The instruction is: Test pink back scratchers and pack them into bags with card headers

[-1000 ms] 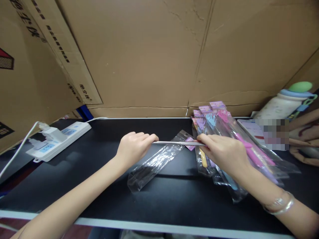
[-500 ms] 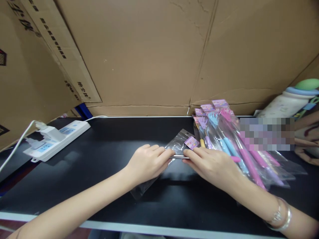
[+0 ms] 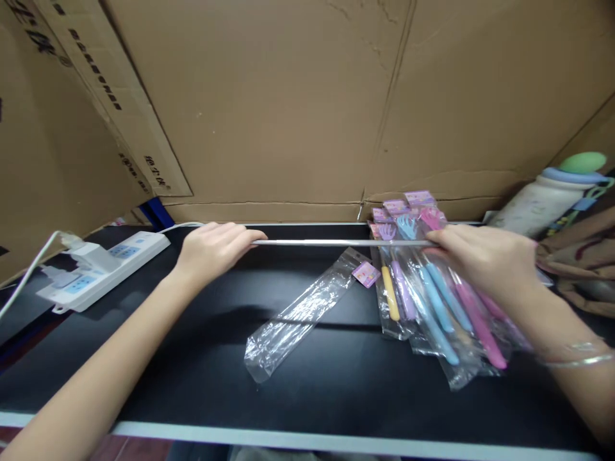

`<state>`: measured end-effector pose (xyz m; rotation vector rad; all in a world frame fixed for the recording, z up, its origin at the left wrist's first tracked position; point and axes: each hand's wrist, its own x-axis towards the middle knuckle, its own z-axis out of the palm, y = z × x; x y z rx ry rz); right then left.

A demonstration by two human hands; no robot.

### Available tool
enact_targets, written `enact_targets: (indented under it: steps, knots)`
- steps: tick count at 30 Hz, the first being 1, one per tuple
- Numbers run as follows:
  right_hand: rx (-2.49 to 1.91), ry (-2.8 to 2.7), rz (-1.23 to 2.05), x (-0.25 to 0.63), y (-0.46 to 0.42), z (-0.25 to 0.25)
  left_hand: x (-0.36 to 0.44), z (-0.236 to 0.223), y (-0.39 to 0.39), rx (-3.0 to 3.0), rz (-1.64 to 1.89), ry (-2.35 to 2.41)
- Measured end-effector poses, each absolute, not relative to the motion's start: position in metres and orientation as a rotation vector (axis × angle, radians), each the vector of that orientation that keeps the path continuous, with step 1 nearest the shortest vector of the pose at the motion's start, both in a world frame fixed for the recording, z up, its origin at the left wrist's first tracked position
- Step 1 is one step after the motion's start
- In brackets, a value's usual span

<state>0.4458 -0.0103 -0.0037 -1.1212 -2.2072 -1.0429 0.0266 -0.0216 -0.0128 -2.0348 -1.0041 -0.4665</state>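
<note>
Stretched level between my two hands is the thin metal rod of a telescopic back scratcher (image 3: 336,242). My left hand (image 3: 216,250) is closed round its left end, and my right hand (image 3: 485,256) grips the right end; both ends are hidden in the fingers. Below the rod, a clear plastic bag (image 3: 300,314) lies flat on the table with a small purple card (image 3: 366,274) at its upper end. Beside and partly under my right hand is a pile of bagged back scratchers (image 3: 432,298) with yellow, purple, blue and pink handles.
A white power strip (image 3: 108,266) with plugs and a cable sits at the left of the black table (image 3: 202,378). Cardboard walls (image 3: 288,115) stand behind and at the left. At the right are a white bottle (image 3: 535,202) and a brown bag (image 3: 581,256).
My hands have moved apart and up, away from me. The short piece of rod between them has become a long one. The plastic bag now lies uncovered.
</note>
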Motion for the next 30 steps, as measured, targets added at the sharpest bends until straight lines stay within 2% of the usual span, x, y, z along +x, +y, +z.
enact_targets:
  steps: [4,11,18,30]
  knots:
    - [-1.163,-2.128,-1.293,0.476,-0.001,0.006,0.003,-0.002,-0.018,-1.926,-0.446,-1.045]
    - [-1.307,-2.134,-1.298,0.507,0.013,0.011,-0.026,0.007,-0.017,-1.829,-0.403,-1.180]
    - [-1.646,-1.922,-1.321,0.567,0.032,0.017,-0.070,0.004,-0.009,-1.686,-0.401,-1.281]
    - [-1.664,-1.917,-1.220,0.577,0.034,0.010,-0.071,0.005,-0.012,-1.678,-0.400,-1.245]
